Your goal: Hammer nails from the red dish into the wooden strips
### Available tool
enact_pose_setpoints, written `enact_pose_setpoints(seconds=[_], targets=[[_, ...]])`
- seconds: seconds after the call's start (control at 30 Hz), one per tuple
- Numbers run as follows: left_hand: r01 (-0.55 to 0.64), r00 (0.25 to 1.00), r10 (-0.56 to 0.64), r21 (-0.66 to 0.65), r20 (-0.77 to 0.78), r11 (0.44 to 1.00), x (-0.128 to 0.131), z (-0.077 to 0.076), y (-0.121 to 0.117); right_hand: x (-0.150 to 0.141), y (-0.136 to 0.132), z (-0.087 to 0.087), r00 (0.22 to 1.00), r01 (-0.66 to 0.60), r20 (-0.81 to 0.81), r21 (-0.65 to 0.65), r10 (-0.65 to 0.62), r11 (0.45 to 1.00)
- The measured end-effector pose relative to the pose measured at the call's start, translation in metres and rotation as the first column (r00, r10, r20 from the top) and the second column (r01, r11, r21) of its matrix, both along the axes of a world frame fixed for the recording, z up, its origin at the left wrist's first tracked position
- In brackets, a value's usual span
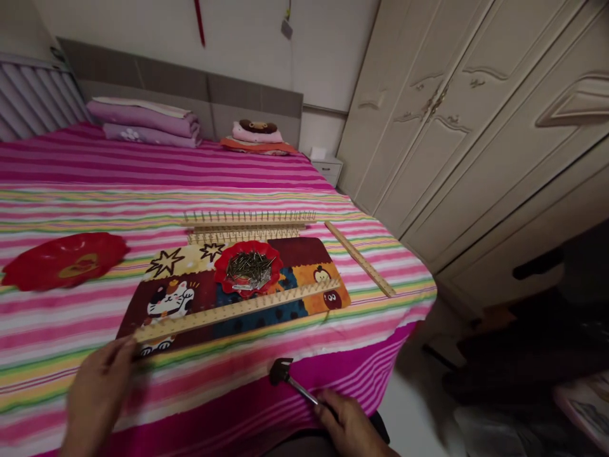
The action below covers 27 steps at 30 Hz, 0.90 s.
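Two hands are at the near edge of the bed with the pink striped sheet (71, 184). My right hand (349, 425) is closed around the metal handle of a small dark-headed hammer (281, 371), which hangs just over that edge. My left hand (98, 397) has the fingers loosely apart and holds nothing; the fingertips touch the left end of a long wooden strip with a row of nails standing in it (238, 309). This strip lies slanted on a colourful cartoon mat with a cat picture (171, 298), just before a red scalloped dish full of loose steel nails (248, 268). More wooden strips with nails (247, 225) lie behind the dish, and a plain wooden slat (360, 258) lies toward the right edge.

I think the soft bed can let the strip bounce under a blow, so a nail may bend or the dish may spill. My left fingers are also near the nails and could be hit.

I can read no writing or brand anywhere.
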<state>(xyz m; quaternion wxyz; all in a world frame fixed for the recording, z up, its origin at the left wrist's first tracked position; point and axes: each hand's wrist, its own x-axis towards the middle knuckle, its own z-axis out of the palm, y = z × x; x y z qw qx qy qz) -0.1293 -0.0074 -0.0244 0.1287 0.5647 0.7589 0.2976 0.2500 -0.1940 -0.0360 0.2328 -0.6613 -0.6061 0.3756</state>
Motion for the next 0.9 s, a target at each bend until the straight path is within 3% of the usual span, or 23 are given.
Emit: enact_pose_setpoints(seconds=[0.2,0.4,0.5,0.63,0.77,0.9], targets=[[0.092,0.956,-0.044,0.154,-0.290,0.984,0.070,-0.006,-0.011,-0.003,0.002,-0.001,1.000,-0.015,0.013,0.013,0.015,1.000],[0.095,0.949,-0.043,0.154,-0.313,0.983,0.082,-0.005,-0.013,0.006,0.001,-0.002,1.000,0.002,0.013,0.006,-0.002,1.000],[0.088,0.966,-0.025,0.236,-0.257,0.968,0.078,0.006,-0.018,0.023,0.001,-0.005,0.998,0.064,0.003,0.018,-0.064,0.998],[0.164,0.968,-0.079,0.366,-0.237,0.916,0.092,0.036,-0.015,0.041,0.006,-0.015,0.981,0.187,-0.052,0.007,-0.186,0.982],[0.358,0.920,-0.286,0.277,-0.268,0.892,0.121,0.061,0.013,0.043,0.011,-0.017,0.972,0.214,-0.091,-0.022,-0.215,0.977],[0.516,0.808,-0.462,0.059,-0.367,0.855,0.152,0.072,0.053,0.040,0.014,-0.012,0.973,0.196,-0.113,-0.054,-0.201,0.979]])
